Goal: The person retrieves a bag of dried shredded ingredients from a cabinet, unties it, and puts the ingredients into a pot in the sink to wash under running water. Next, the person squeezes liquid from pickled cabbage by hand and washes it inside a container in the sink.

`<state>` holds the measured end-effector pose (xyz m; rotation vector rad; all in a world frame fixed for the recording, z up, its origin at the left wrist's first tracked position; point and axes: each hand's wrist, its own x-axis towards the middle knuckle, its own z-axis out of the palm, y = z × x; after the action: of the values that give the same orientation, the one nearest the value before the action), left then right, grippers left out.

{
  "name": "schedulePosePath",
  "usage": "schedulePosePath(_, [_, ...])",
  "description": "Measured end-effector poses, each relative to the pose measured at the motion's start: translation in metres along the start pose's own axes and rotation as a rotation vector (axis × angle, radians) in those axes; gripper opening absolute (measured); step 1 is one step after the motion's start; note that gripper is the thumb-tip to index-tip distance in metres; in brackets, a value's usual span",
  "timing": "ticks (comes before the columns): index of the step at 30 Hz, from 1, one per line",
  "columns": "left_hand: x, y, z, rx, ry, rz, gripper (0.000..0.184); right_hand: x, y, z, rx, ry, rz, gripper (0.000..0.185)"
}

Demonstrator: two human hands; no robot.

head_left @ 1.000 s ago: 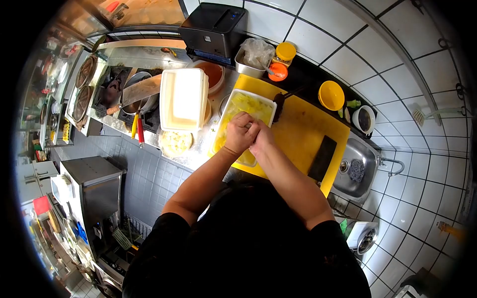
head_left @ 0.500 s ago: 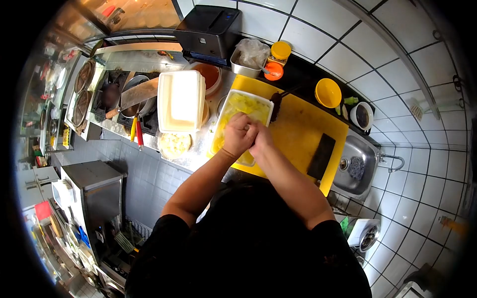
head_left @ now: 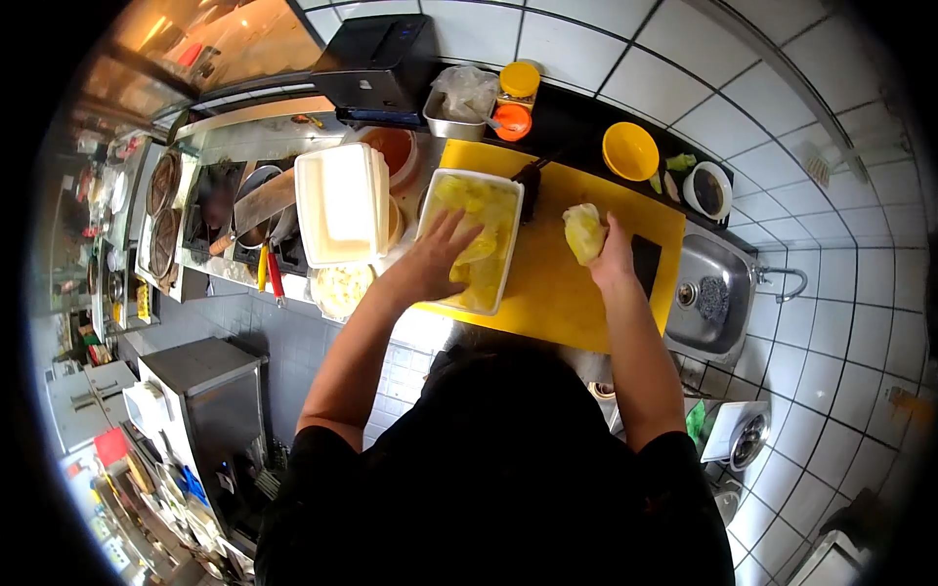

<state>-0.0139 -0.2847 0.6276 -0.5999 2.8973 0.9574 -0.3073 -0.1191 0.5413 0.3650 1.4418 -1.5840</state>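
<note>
- Two hands are at work over the board [head_left: 557, 311], one by its left edge and one towards its right edge.
- The right hand [head_left: 614, 259] has its fingers curled round a pale yellow-green clump [head_left: 584, 234], over the board's right half; whether the clump touches the board cannot be told.
- It looks soft and leafy, so an even grip along its length should serve better than a hard pinch at one end.
- The left hand [head_left: 430, 261] is spread, palm down, over the tub [head_left: 509, 249], which stands along the board's left edge. Whether its fingertips meet the leaves [head_left: 490, 199] inside is hard to tell.
- Those leaves look limp and wet; loosely parted fingers, lifting rather than dragging over the tub's rim, would probably tear fewer.
- A dark slab [head_left: 646, 262], perhaps a blade, lies near the board's right edge, partly hidden by the right hand and wrist. Care with that wrist seems wise.
- A dark thing [head_left: 529, 188] lies at the board's far edge, just beside the tub's far right corner; any reach between tub and clump would best pass on its near side.
</note>
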Motion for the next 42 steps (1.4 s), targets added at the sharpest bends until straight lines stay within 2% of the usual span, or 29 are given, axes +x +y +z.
schedulePosePath(2, [-0.007, 0.002, 0.015, 0.319, -0.156, -0.023, 0.107, -0.029, -0.030, 0.006, -0.181, 0.080, 0.053, 0.066])
schedulePosePath(3, [-0.004, 0.001, 0.020, 0.383, -0.217, -0.048, 0.116, -0.039, -0.037, 0.006, -0.275, 0.023, 0.048, 0.080])
schedulePosePath(6, [0.011, 0.002, 0.030, 0.518, -0.208, -0.038, 0.120, -0.044, -0.033, 0.006, -0.461, 0.004, -0.093, 0.076])
schedulePosePath(9, [0.030, 0.009, 0.030, 0.496, -0.255, -0.059, 0.122, -0.059, -0.029, 0.016, -0.559, 0.011, -0.175, 0.074])
schedulePosePath(12, [0.042, 0.013, 0.032, 0.472, -0.281, -0.111, 0.102, -0.044, -0.015, 0.005, -0.587, -0.036, -0.253, 0.072])
schedulePosePath(17, [0.047, 0.000, 0.050, 0.425, -0.173, -0.090, 0.069, -0.049, -0.005, -0.001, -0.488, -0.063, -0.283, 0.071])
schedulePosePath(21, [0.054, -0.024, 0.061, 0.323, -0.188, -0.075, 0.057, -0.050, 0.001, -0.006, -0.437, -0.079, -0.303, 0.069])
schedulePosePath(26, [0.053, -0.019, 0.062, 0.468, -0.123, -0.109, 0.070, -0.070, 0.002, 0.006, -0.438, -0.024, -0.307, 0.064])
schedulePosePath(30, [0.053, -0.006, 0.052, 0.582, -0.054, -0.064, 0.091, -0.070, 0.005, 0.003, -0.479, -0.041, -0.299, 0.061])
schedulePosePath(33, [0.063, -0.004, 0.042, 0.452, -0.195, -0.100, 0.104, -0.068, 0.010, 0.003, -0.457, -0.047, -0.317, 0.061])
schedulePosePath(36, [0.071, -0.008, 0.043, 0.470, -0.267, -0.085, 0.079, -0.070, 0.009, 0.003, -0.496, -0.030, -0.260, 0.062])
schedulePosePath(42, [0.075, -0.025, 0.054, 0.363, -0.137, -0.062, 0.047, -0.064, 0.017, -0.001, -0.465, -0.055, -0.292, 0.060])
